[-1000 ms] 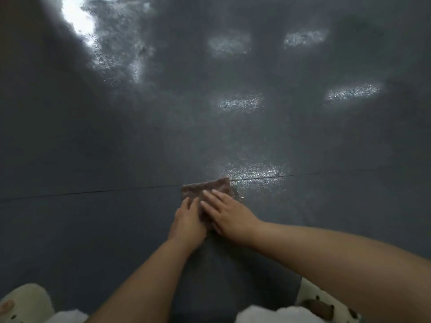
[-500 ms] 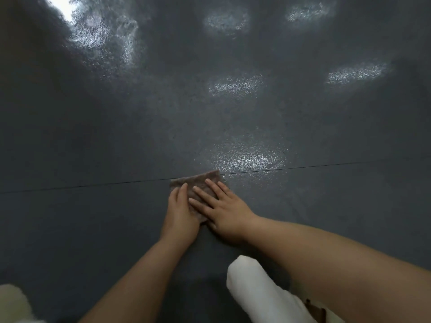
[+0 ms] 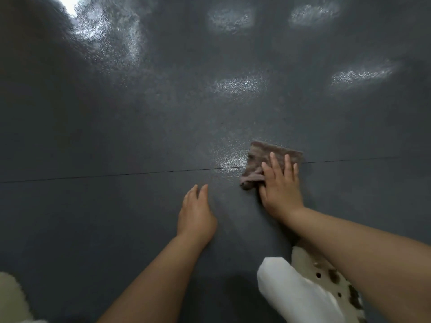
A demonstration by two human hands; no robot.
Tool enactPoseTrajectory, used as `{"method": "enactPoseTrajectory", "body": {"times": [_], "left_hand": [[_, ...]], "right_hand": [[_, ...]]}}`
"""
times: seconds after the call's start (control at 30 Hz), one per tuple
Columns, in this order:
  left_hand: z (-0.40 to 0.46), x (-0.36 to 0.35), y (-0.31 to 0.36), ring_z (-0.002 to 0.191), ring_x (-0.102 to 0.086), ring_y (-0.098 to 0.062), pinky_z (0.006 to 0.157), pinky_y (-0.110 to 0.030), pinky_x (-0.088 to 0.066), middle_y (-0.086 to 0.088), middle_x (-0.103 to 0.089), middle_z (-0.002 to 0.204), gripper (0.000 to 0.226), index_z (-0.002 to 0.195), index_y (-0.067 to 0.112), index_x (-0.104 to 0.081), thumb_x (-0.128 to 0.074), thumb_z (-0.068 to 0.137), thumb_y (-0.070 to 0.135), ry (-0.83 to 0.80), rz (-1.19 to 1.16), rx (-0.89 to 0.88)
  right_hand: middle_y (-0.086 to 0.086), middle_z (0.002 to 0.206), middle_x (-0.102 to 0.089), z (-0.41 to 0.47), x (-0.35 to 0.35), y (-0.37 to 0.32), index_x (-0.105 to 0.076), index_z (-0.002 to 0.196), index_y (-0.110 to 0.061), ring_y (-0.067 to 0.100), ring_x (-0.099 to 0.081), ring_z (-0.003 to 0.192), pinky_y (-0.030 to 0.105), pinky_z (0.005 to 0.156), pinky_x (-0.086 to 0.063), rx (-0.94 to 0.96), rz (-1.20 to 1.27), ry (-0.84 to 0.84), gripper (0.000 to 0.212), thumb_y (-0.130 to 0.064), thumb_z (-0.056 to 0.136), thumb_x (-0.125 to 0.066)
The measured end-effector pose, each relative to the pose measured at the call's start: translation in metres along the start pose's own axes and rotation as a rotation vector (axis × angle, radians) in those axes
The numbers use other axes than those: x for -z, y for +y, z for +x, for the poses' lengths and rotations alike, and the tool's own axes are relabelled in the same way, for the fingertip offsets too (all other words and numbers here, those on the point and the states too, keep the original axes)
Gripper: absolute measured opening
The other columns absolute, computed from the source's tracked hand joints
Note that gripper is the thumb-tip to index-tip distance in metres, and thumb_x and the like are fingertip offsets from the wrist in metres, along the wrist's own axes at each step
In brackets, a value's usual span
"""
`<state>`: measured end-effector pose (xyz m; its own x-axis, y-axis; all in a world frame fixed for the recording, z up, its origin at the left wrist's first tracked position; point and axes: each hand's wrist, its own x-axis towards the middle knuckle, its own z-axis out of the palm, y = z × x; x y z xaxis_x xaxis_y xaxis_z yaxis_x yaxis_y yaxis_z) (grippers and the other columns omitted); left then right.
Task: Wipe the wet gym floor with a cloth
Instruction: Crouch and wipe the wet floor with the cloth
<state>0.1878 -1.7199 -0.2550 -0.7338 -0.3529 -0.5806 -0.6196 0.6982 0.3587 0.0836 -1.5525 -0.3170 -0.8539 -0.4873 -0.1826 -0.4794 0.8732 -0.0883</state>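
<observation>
The dark grey gym floor fills nearly the whole view, a speckled rubbery surface with a thin seam running across it from left to right. Bright glare patches lie on it toward the far side, and one glistening wet patch sits right on the seam, just left of the cloth. No walls or equipment show; the room can only be read from the lights mirrored in the wet sheen.

The person's knees come next: a pale spotted garment at lower right under the right forearm, and a pale rounded shape at the lower left corner.

What has changed is the hands. A moment ago both pressed the cloth together near the middle of the seam. Now the right hand alone has carried the brown cloth off to the right, and the left hand has come off it. That looks like a one-handed sideways wiping stroke, with the shiny patch beside the cloth probably the next thing to take up.

The right hand's grip is flat, with fingers extended and spread, pressing the cloth to the floor where it straddles the seam; its near left corner is bunched against the thumb. The left hand holds nothing, fingers relaxed, resting low near the floor well apart from the cloth; whether it touches cannot be told.
</observation>
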Motion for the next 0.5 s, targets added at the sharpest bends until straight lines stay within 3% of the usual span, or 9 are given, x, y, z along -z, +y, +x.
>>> {"method": "enactPoseTrajectory", "body": {"times": [0.1, 0.13, 0.2, 0.3, 0.37, 0.5], "left_hand": [[0.002, 0.001, 0.002, 0.144, -0.013, -0.023, 0.114, -0.032, -0.019, -0.005, -0.007, 0.158, 0.070, 0.151, 0.017, -0.010, -0.043, 0.091, 0.005, 0.043, -0.041, 0.049], [0.003, 0.002, 0.003, 0.143, -0.015, -0.024, 0.113, -0.032, -0.020, -0.004, -0.006, 0.158, 0.071, 0.151, 0.017, -0.009, -0.044, 0.090, 0.006, 0.053, -0.048, 0.062], [0.004, 0.002, 0.005, 0.143, -0.015, -0.025, 0.113, -0.033, -0.019, -0.005, -0.003, 0.158, 0.074, 0.151, 0.018, -0.006, -0.046, 0.090, 0.007, 0.061, -0.045, 0.080], [0.005, 0.001, 0.017, 0.145, -0.007, -0.025, 0.115, -0.035, -0.015, -0.007, 0.001, 0.159, 0.072, 0.151, 0.019, -0.003, -0.044, 0.093, 0.011, 0.077, -0.008, 0.088], [0.005, -0.002, 0.030, 0.145, -0.004, -0.025, 0.115, -0.036, -0.014, -0.006, 0.004, 0.159, 0.069, 0.151, 0.021, -0.004, -0.043, 0.095, 0.014, 0.076, 0.012, 0.078], [0.004, -0.016, 0.064, 0.145, -0.002, -0.025, 0.115, -0.034, -0.013, -0.005, 0.007, 0.158, 0.072, 0.151, 0.023, -0.005, -0.045, 0.093, 0.009, 0.044, 0.021, 0.008]], "right_hand": [[0.014, 0.153, -0.028, 0.010, 0.001, -0.035, -0.044, 0.141, -0.015, 0.059, -0.017, 0.133, 0.064, 0.104, 0.000, 0.113, -0.042, -0.064, 0.068, -0.038, 0.078, -0.032], [0.010, 0.152, -0.031, 0.008, 0.001, -0.045, -0.045, 0.140, -0.021, 0.056, -0.021, 0.134, 0.064, 0.104, -0.002, 0.223, -0.085, -0.084, 0.067, -0.040, 0.077, -0.035], [0.006, 0.139, -0.051, -0.002, -0.002, -0.058, -0.060, 0.127, -0.027, 0.050, -0.043, 0.125, 0.066, 0.098, -0.023, 0.408, -0.149, -0.152, 0.060, -0.045, 0.075, -0.036], [0.001, 0.135, -0.056, -0.009, -0.005, -0.050, -0.061, 0.125, -0.031, 0.043, -0.050, 0.122, 0.060, 0.098, -0.033, 0.565, -0.200, -0.174, 0.057, -0.047, 0.079, -0.031], [0.000, 0.136, -0.055, -0.007, -0.006, -0.029, -0.059, 0.127, -0.033, 0.040, -0.050, 0.124, 0.056, 0.099, -0.035, 0.600, -0.216, -0.136, 0.057, -0.045, 0.079, -0.031], [0.001, 0.138, -0.052, -0.017, -0.003, 0.019, -0.057, 0.130, -0.032, 0.037, -0.048, 0.126, 0.051, 0.107, -0.031, 0.421, -0.160, -0.102, 0.058, -0.041, 0.076, -0.036]]}}
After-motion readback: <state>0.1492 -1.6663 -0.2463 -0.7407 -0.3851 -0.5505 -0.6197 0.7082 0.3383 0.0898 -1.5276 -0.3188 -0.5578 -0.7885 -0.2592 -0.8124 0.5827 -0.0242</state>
